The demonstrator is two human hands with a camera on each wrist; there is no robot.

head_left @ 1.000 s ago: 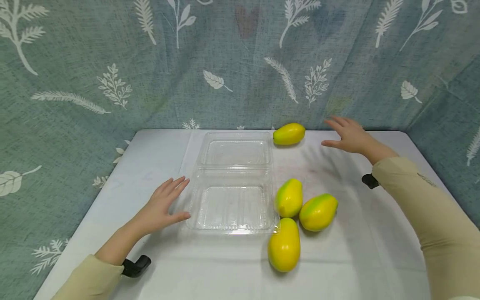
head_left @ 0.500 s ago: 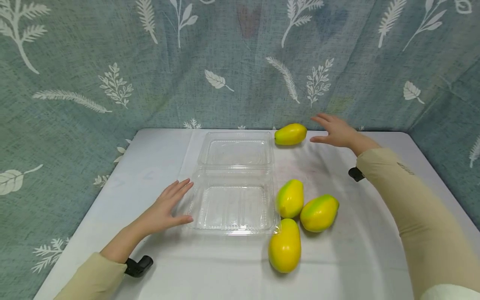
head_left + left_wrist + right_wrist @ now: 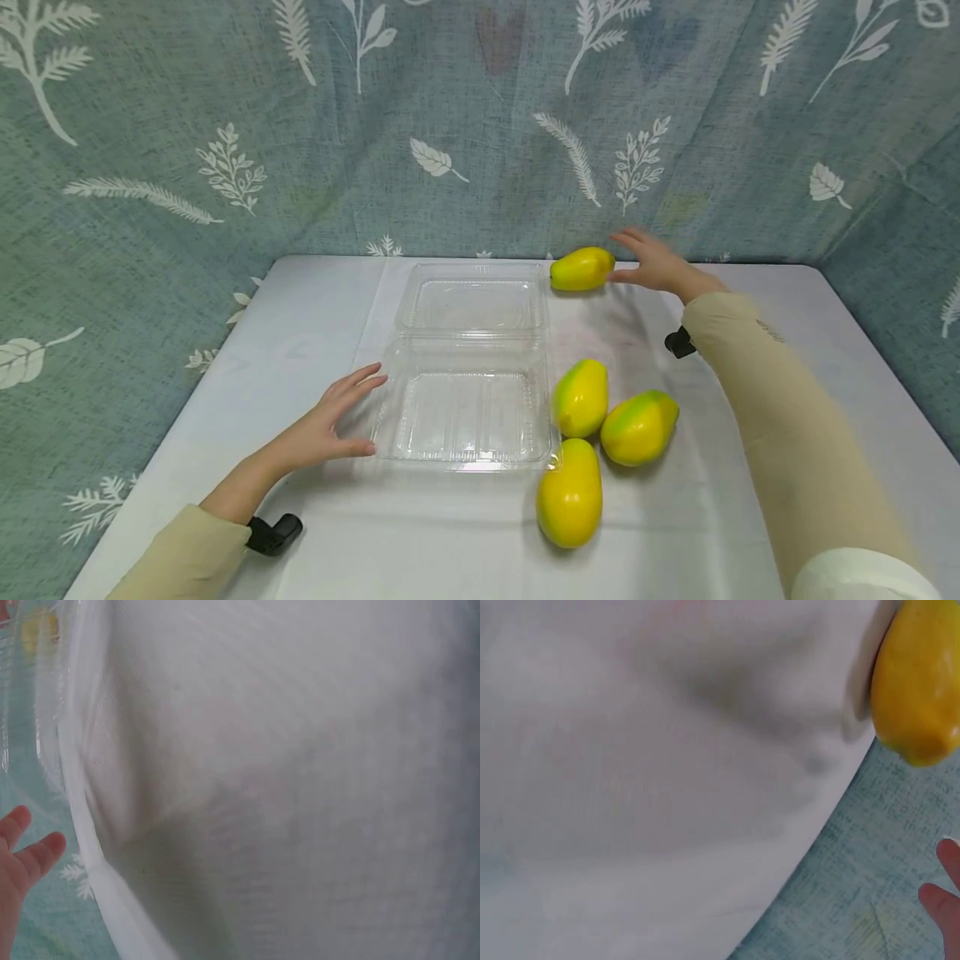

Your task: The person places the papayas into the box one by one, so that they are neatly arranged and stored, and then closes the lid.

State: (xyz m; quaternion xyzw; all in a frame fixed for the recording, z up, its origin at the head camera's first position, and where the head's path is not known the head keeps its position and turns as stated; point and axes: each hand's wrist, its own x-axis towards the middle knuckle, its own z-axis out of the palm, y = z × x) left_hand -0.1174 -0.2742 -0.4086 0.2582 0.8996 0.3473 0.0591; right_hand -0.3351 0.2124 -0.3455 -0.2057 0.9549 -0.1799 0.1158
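Observation:
At the back of the table lies a yellow papaya (image 3: 582,269), which also shows as a papaya (image 3: 919,682) in the right wrist view. My right hand (image 3: 654,265) is just to its right, fingers spread and the thumb tip overlapping the fruit's end in the head view. A clear plastic clamshell box (image 3: 461,410) lies unfolded in the middle, its lid (image 3: 472,307) flat toward the back. Beside its left edge my left hand (image 3: 318,425) hovers with thumb and fingers apart, holding nothing. Only fingertips (image 3: 46,851) of that hand show in the left wrist view.
Right of the box sit several more papayas: one papaya (image 3: 581,398) against its right edge, another papaya (image 3: 640,427) farther right, and a papaya (image 3: 569,493) at its front right corner. A leaf-patterned green cloth (image 3: 465,125) hangs behind the white-covered table (image 3: 420,542).
My right hand has moved left, up to the papaya at the back. The left hand has shifted only slightly at the box's edge. The box and fruit stay in place.

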